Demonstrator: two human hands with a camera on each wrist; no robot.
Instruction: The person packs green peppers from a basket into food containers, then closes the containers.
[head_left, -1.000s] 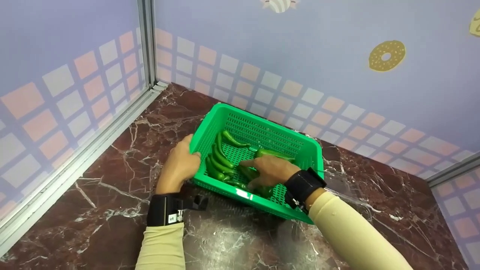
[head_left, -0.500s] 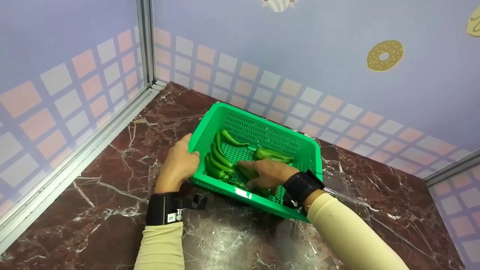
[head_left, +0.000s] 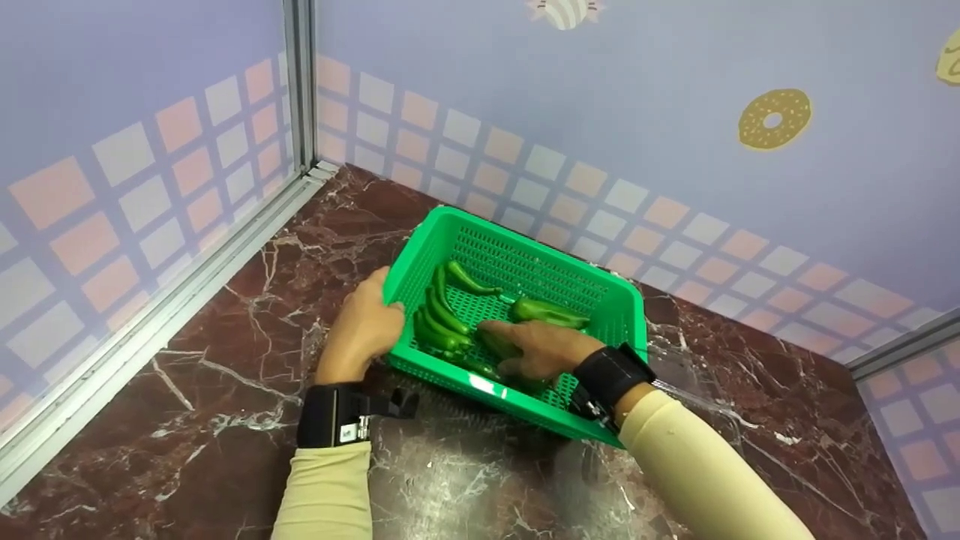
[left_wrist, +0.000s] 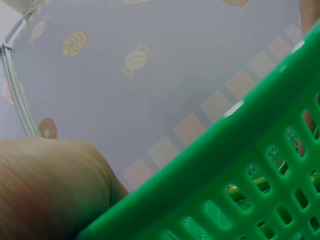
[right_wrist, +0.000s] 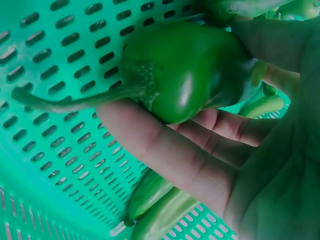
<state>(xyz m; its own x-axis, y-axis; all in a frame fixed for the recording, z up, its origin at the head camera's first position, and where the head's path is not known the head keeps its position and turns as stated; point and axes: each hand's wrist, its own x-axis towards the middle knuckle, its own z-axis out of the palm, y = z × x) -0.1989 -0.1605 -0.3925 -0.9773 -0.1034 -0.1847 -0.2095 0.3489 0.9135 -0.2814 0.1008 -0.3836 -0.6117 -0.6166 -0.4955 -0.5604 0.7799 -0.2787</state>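
A green perforated plastic basket (head_left: 536, 251) stands on the marbled surface. My left hand (head_left: 360, 326) grips its left rim, the thumb inside the wall; the left wrist view shows this hand beside the rim (left_wrist: 215, 142). Down in the basket, my right hand (head_left: 544, 349) holds a green pepper (right_wrist: 185, 75) between thumb and curled fingers, its long curved stem (right_wrist: 65, 104) pointing away from the palm. Several slim green chilies (head_left: 442, 315) lie at the basket's left end. Behind the right hand lies a thicker, long green pepper (head_left: 551, 311). My right hand partly hides the basket floor.
The patterned wall (head_left: 622, 150) stands close behind the basket. Another wall (head_left: 150, 172) runs along the left, with a metal corner post (head_left: 302, 90). What looks like clear plastic (head_left: 694, 379) lies to the basket's right on the dark marbled surface (head_left: 247, 360).
The right hand shifts only slightly within the basket. The left hand keeps its grip on the rim, and the basket stays in place. The view moves a little.
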